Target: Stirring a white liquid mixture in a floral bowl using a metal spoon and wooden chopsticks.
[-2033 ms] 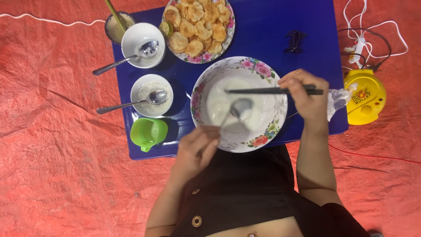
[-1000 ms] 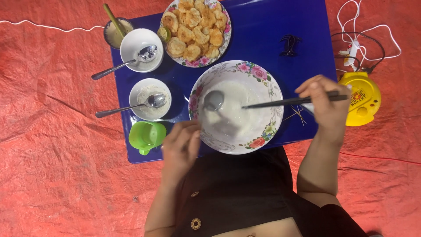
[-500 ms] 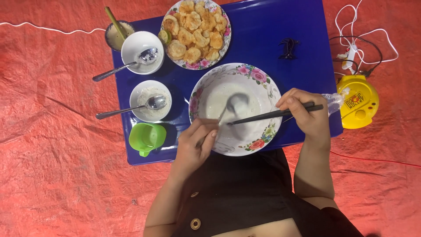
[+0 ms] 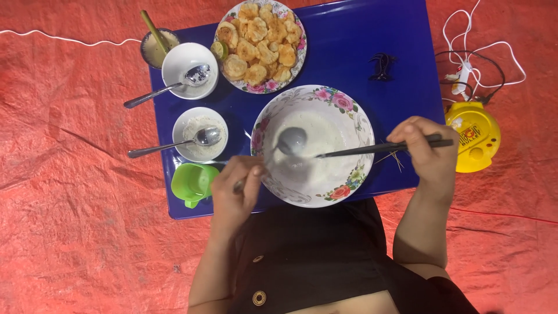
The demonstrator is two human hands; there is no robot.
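My left hand (image 4: 232,195) gripped a metal spoon (image 4: 289,141), its round bowl coated in thin white batter, over the wide floral-rimmed bowl (image 4: 313,145) near the front edge of the glossy blue table (image 4: 349,58). My right hand (image 4: 427,151) pinched dark chopsticks (image 4: 372,149), tips in the batter. Wrinkled red tarp (image 4: 75,174) lay around the table.

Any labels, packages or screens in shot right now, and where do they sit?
Printed label: on top of the round yellow appliance, on the red mat off the blue table's right edge, beside the right hand; red and dark lettering on yellow.
No packages, signs or screens visible.
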